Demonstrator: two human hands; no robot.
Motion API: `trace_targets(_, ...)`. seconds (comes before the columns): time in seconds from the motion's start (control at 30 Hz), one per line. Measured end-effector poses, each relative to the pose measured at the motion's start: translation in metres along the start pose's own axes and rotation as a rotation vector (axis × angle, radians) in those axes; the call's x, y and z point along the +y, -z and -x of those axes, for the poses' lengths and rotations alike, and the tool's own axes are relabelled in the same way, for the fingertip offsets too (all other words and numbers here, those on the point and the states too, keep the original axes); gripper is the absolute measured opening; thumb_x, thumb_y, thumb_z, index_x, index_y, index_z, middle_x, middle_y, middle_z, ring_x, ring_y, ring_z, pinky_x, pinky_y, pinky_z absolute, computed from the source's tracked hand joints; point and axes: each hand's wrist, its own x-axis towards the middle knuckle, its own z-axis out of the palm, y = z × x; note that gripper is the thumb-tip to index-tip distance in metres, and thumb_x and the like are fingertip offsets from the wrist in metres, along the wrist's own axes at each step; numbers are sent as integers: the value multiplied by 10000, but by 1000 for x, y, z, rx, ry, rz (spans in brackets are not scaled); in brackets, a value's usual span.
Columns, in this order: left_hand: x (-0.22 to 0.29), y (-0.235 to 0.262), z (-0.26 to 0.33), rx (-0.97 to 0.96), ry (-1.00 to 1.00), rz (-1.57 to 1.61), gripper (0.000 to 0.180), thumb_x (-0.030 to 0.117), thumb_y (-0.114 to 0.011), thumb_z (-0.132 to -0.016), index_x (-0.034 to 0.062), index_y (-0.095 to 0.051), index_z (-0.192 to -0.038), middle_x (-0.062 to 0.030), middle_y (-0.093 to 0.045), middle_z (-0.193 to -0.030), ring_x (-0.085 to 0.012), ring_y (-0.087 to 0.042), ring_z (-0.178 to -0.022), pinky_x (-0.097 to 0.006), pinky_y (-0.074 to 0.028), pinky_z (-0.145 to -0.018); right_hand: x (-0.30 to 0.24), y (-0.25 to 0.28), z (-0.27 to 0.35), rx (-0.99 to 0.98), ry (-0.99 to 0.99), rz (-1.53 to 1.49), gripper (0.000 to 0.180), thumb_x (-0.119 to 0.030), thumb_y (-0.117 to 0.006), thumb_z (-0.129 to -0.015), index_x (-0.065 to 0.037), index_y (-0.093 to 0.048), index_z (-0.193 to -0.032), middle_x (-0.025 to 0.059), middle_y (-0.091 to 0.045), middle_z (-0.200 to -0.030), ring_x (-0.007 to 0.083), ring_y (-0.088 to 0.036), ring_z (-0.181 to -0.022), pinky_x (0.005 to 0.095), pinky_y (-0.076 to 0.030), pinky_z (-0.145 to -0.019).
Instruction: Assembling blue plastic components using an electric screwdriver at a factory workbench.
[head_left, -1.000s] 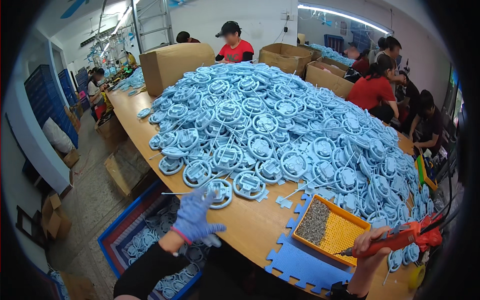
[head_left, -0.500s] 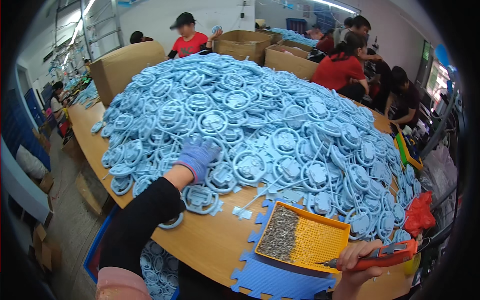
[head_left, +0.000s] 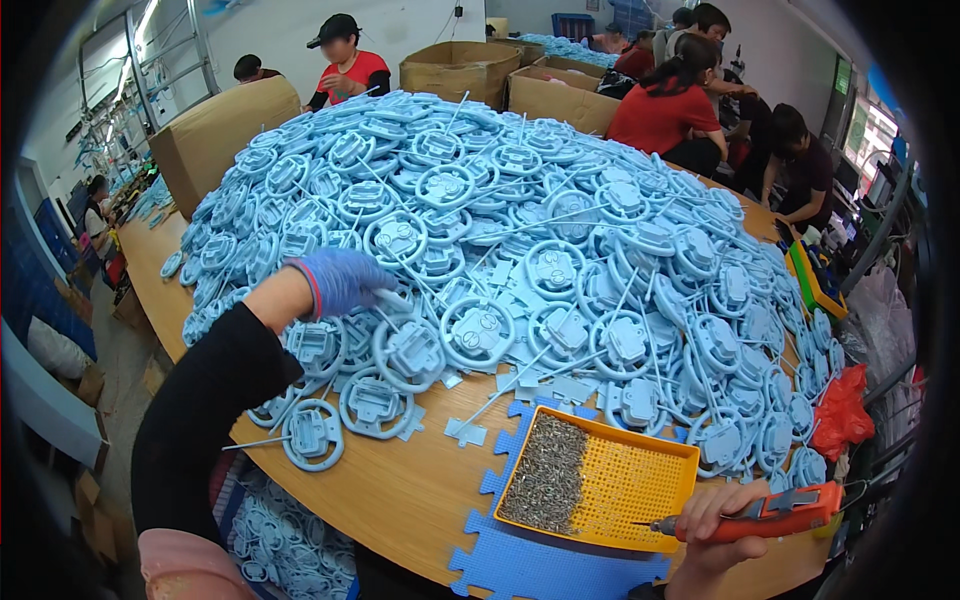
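My left hand (head_left: 345, 282), in a blue-purple glove, is at the near left slope of a large heap of light-blue plastic parts (head_left: 480, 335). Its fingers are bent over the rim of one light-blue ring-shaped part (head_left: 397, 301) and closed on it; the fingertips are partly hidden. In my right hand (head_left: 716, 528) is an orange electric screwdriver (head_left: 785, 511), its bit pointing left over the near right corner of a yellow tray (head_left: 640, 487). Small metal screws (head_left: 547, 470) fill the tray's left side. Each heap part has a ring, a boxy centre and often a thin stick.
A blue foam mat (head_left: 545, 560) lies under the tray on the wooden table (head_left: 420, 490). Below the table edge is a container of more light-blue parts (head_left: 290, 530). Cardboard boxes (head_left: 460, 72) stand behind the heap. Several people work beyond. A red plastic bag (head_left: 842, 410) is at right.
My left hand has shifted left and slightly up across the heap, its fingers now bent over a part. The right hand and screwdriver stay nearly still. The view has turned slightly.
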Motion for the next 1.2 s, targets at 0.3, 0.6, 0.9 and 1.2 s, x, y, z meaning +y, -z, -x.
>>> trace_targets(0.3, -148, 50, -3, 490, 726, -219, 685, 203, -691, -732, 135, -433, -1363, -190, -588, -1180, -346, -589, -1046, -411, -461, -903, 15, -1, -4, 49, 6, -35, 579, -570, -658, -764, -61, -407, -877, 20, -455, -534, 98, -433, -376, 214, -396, -337)
trace_targets(0.6, 91, -57, -50, -2, -203, 1, 829, 376, -699, -708, 161, -349, -1428, -168, -359, -1446, -346, -332, -1338, -535, -261, -1064, -11, 3, -5, -63, -55, 34, 629, -619, -674, -720, -49, -502, -923, 60, -511, -648, 182, -500, -543, 291, -416, -477)
trace_targets(0.9, 108, -65, -56, 140, -141, -58, 571, 349, -623, -820, 214, -457, -1349, -140, -508, -1243, -363, -550, -985, -468, -441, -863, -17, 6, 14, -52, -126, -121, 624, -575, -730, -696, -55, -530, -978, 79, -548, -697, 200, -536, -599, 309, -461, -516)
trace_targets(1.2, 94, -8, -60, 456, -5, -203, 157, 182, -542, -854, 134, -642, -966, -149, -654, -873, -343, -655, -813, -461, -525, -695, -24, 15, 20, -83, -251, -237, 623, -544, -766, -675, -74, -545, -1020, 83, -565, -732, 206, -547, -626, 325, -486, -545)
